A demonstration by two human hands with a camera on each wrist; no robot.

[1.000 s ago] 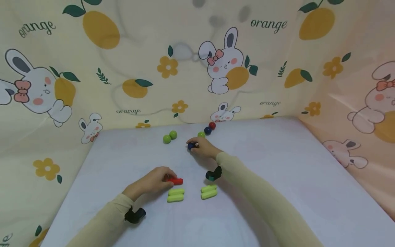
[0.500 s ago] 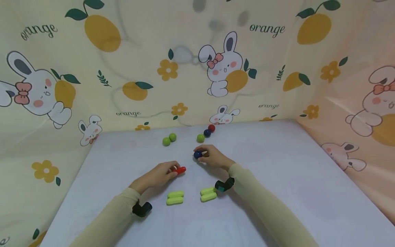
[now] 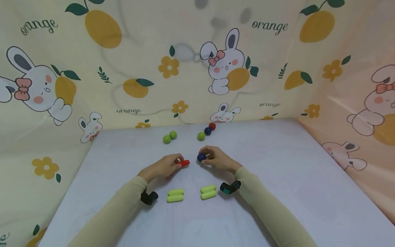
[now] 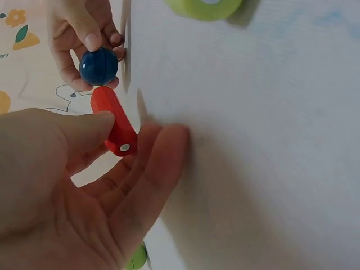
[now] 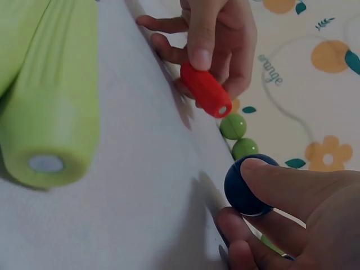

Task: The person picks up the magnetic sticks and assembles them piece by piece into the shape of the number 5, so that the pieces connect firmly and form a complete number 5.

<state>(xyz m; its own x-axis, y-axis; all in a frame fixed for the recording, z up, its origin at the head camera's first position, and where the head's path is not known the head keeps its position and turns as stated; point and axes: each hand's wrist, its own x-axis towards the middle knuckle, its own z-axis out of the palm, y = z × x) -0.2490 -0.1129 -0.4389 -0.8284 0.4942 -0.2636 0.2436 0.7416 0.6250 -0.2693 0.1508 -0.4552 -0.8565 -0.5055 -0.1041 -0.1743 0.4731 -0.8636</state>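
Observation:
Between thumb and fingers, my left hand (image 3: 165, 166) pinches a short red rod (image 3: 184, 163) with a pale round metal spot on its end (image 4: 125, 147). My right hand (image 3: 218, 159) pinches a dark blue ball (image 3: 201, 157). The two held things face each other over the middle of the table, with a small gap between them in the head view. From the left wrist, the red rod (image 4: 114, 121) appears just below the blue ball (image 4: 98, 66); whether they touch cannot be told there. The right wrist view shows the red rod (image 5: 206, 91) apart from the blue ball (image 5: 247, 185).
Two pairs of yellow-green rods lie in front, a left pair (image 3: 175, 195) and a right pair (image 3: 208, 192). Farther back are two green balls (image 3: 170, 137), plus another green ball (image 3: 201, 136), a blue ball (image 3: 208, 131) and a red ball (image 3: 212, 126). A printed cloth (image 3: 185, 85) stands behind.
My left hand has lifted the red rod from beside the yellow-green rods and carried it forward and right. My right hand has brought the blue ball nearer and slightly right, away from the back balls.

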